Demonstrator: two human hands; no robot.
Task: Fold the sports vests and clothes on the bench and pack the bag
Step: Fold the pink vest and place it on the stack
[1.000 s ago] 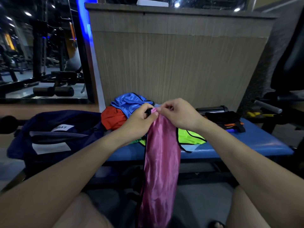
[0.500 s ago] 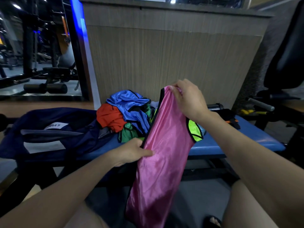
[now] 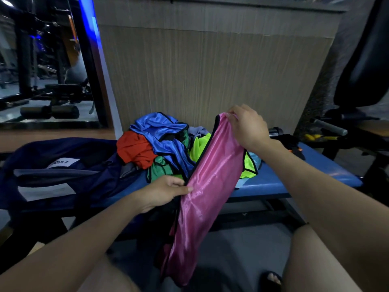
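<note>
Head view: a second ago both hands pinched the pink vest (image 3: 210,186) together at its top. Now they've split: right hand (image 3: 246,125) pinches the top edge right of centre, left hand (image 3: 166,191) grips the side edge lower down, at centre. Vest is stretched diagonally over the tabletop (image 3: 294,178), tail hanging toward the floor. Looks like straightening before the first fold. Clothes pile (image 3: 164,144) unfolded, bag (image 3: 63,171) at left.

The pink vest (image 3: 208,186) is glossy, satiny cloth with dark edging. The blue vest (image 3: 166,135) shines likewise; the red garment (image 3: 134,148) looks matt. The bench (image 3: 273,182) is smooth blue padding, the panel (image 3: 210,70) behind grained wood.
</note>
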